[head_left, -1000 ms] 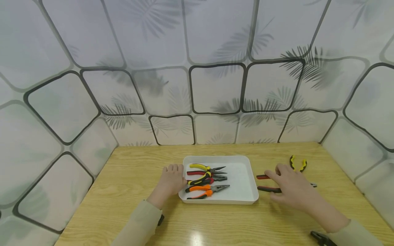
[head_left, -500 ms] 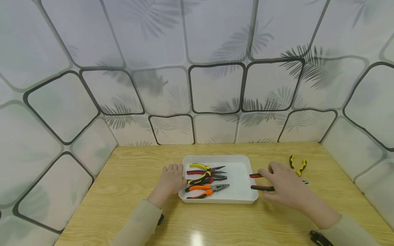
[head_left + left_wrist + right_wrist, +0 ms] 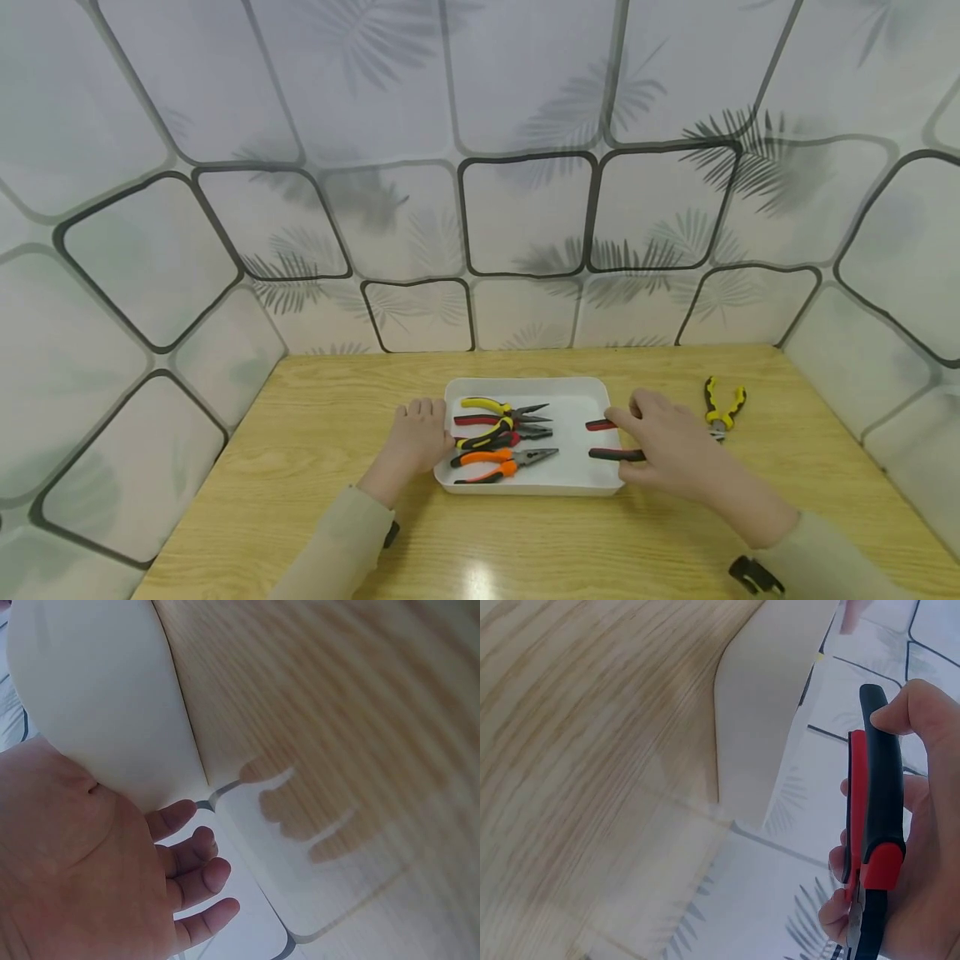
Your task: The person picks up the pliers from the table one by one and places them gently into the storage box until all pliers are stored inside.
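Note:
My right hand point(image 3: 671, 446) holds red-and-black-handled pliers point(image 3: 883, 780), the handle ends pointing left over the right end of a white tray point(image 3: 577, 467). In the head view the hand hides most of their metal head. At the tray's left end, my left hand point(image 3: 420, 437) grips the rim with its thumb over the edge; the other fingers point(image 3: 199, 885) curve loosely along the outside. Inside the tray's left half lie several pliers: orange-handled long-nose pliers point(image 3: 498, 465), yellow-and-black-handled pliers point(image 3: 487, 436) and red-handled ones point(image 3: 476, 421) partly overlapped.
Yellow-and-black-handled pliers point(image 3: 722, 408) lie on the wooden table point(image 3: 337, 383) beyond my right hand. A patterned white backdrop point(image 3: 525, 308) rises behind the table and at both sides. Dark wrist gear point(image 3: 753, 575) sits beneath my right sleeve.
My right hand has moved left with the red-and-black-handled pliers, bringing their handles from beside the tray to over its right end. The left hand has stayed on the rim.

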`<state>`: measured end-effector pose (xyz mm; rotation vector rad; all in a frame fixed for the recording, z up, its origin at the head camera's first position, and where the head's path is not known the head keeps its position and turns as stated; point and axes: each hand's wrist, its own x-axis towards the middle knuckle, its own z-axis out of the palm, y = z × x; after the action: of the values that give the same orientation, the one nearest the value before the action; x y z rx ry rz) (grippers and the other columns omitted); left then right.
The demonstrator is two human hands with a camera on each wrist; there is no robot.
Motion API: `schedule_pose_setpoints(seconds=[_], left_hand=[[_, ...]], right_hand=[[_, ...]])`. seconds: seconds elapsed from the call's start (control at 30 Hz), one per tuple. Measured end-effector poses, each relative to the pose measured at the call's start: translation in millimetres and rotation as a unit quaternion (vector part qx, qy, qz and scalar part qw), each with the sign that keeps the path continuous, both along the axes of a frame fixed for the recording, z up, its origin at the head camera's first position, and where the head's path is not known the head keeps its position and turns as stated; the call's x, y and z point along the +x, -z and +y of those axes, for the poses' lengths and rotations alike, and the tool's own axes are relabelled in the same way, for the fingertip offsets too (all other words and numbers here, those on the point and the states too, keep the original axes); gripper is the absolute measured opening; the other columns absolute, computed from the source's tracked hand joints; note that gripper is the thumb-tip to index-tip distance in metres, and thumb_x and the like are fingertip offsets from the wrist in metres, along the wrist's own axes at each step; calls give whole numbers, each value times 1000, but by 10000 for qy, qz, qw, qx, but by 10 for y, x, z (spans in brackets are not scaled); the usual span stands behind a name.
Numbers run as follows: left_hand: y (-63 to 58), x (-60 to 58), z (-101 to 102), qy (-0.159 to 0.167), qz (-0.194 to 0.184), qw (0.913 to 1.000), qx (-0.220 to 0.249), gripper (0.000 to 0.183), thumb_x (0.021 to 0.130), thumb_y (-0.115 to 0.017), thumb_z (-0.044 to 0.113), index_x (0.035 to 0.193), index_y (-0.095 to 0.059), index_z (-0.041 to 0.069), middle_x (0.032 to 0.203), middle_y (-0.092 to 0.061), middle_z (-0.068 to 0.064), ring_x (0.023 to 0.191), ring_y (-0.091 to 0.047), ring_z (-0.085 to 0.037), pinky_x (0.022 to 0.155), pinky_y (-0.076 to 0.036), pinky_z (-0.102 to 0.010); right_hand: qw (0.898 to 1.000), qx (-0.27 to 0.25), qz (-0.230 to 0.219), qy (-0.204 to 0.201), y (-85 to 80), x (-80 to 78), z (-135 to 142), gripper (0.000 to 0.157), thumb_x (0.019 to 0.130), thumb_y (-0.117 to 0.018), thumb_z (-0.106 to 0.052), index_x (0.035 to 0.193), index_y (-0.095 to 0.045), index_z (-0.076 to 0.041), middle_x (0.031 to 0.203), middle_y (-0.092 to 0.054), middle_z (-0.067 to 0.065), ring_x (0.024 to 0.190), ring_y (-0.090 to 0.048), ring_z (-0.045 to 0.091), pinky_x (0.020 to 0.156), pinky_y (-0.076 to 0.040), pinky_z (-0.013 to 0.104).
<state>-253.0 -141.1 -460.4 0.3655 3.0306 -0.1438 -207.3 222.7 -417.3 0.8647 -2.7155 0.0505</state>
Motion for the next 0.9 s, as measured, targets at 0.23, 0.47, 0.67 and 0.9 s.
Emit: schedule_pose_setpoints(seconds=[0.23, 0.47, 0.67, 0.9], left_hand=[[-29, 8, -6, -6, -9, 10000, 38, 44, 91, -48, 35, 121, -43, 3, 113, -49, -16, 110, -45, -32, 95, -34, -50], [-33, 18, 0, -15, -41, 10000, 43, 42, 92, -47, 34, 120, -43, 3, 113, -49, -16, 111, -45, -32, 95, -34, -51], [-32, 20, -1, -29, -65, 10000, 49, 43, 92, -47, 34, 121, -42, 3, 113, -49, -16, 110, -45, -33, 96, -33, -51], [-31, 21, 4, -21, -109, 9999, 13, 43, 92, -47, 35, 121, -42, 3, 112, -48, -16, 109, -44, -32, 95, -34, -51]], right_hand=[[9998, -93, 62, -168, -15, -36, -109, 55, 64, -69, -42, 115, -60, -24, 83, -33, -3, 69, -28, 12, 53, -19, 27], [9999, -25, -134, -103, -4, -82, -193, 53, 66, -67, -42, 115, -57, -26, 86, -35, -2, 72, -32, 15, 56, -22, 29], [9997, 53, 41, -251, -12, -115, -274, 53, 66, -66, -45, 116, -56, -27, 89, -36, -2, 74, -33, 14, 54, -23, 29], [9991, 68, -266, -321, -25, -114, -354, 53, 70, -68, -46, 118, -55, -27, 88, -35, -1, 73, -31, 15, 54, -22, 29]])
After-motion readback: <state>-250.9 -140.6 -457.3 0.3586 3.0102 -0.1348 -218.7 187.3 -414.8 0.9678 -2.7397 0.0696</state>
